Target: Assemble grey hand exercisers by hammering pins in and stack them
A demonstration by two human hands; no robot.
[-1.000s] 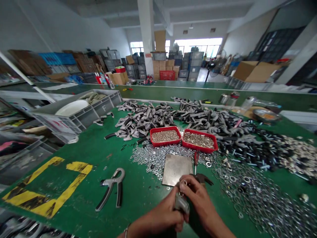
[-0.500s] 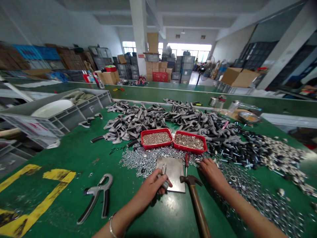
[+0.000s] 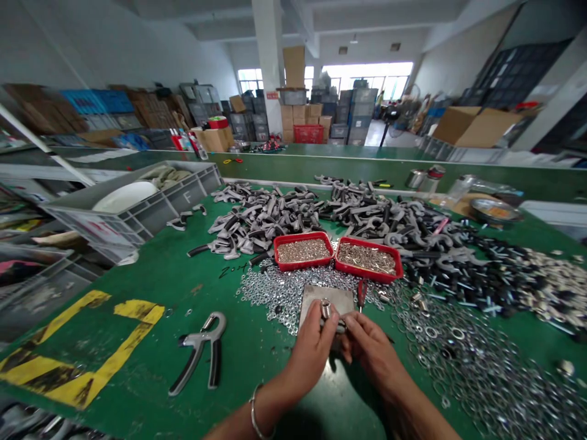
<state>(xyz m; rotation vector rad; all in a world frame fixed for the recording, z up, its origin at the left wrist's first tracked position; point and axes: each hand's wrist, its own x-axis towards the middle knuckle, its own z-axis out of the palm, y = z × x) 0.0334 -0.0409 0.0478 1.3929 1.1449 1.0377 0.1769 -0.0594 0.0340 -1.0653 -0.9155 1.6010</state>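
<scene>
My left hand [image 3: 308, 351] is closed around a grey hand-grip part with a metal coil spring [image 3: 325, 307] standing up from it. Against the other end of that part, the fingers of my right hand [image 3: 370, 343] are pinched together; whatever lies between them is hidden. Both hands are above the near edge of a flat metal plate [image 3: 328, 293]. A red-handled screwdriver [image 3: 362, 292] lies just beyond my right hand. To the left, an assembled hand gripper [image 3: 204, 345] with black-padded handles and a spring rests on the green table.
Two red trays [image 3: 305, 265] [image 3: 367, 276] of small metal pieces stand behind the plate. Loose nuts [image 3: 270, 293] and rings [image 3: 477, 360] spread around them. Grey handle parts [image 3: 275, 214] are heaped behind. A grey crate [image 3: 183, 192] stands left; yellow tape [image 3: 123, 345] marks the table.
My right hand has come left from the loose metal pieces to meet the part in my left hand. The hammer is now out of sight, and the view has shifted slightly.
</scene>
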